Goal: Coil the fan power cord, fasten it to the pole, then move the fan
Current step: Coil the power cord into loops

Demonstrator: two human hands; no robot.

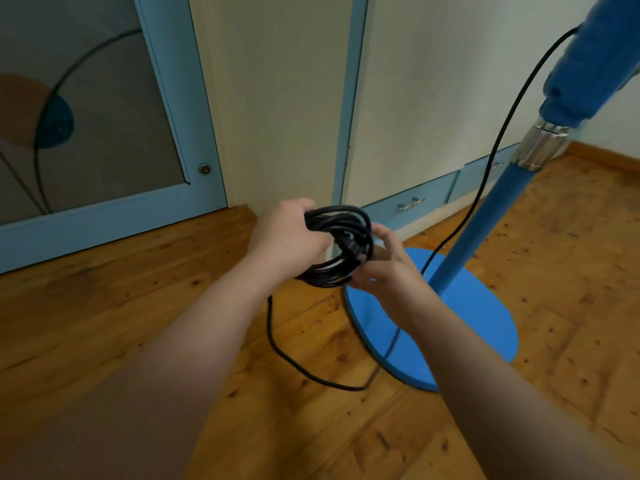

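A bundle of black power cord [341, 244] is wound in several loops and held up in front of me. My left hand [287, 242] grips the left side of the coil, fingers curled round it. My right hand [388, 268] holds the coil's right and lower side, with the plug end near its fingers. A loose length of cord hangs from the coil, loops on the floor and crosses the fan's round blue base [467, 323]. Another stretch runs up along the blue pole [485, 220] toward the fan's upper part. The pole leans up to the right.
A wooden floor [121, 306] lies below. Cream cupboard doors with blue trim stand behind, with low blue drawers [412, 206] by the fan. A glass-panelled door [86, 133] in a blue frame is at the left. A chrome collar [540, 143] joins the pole sections.
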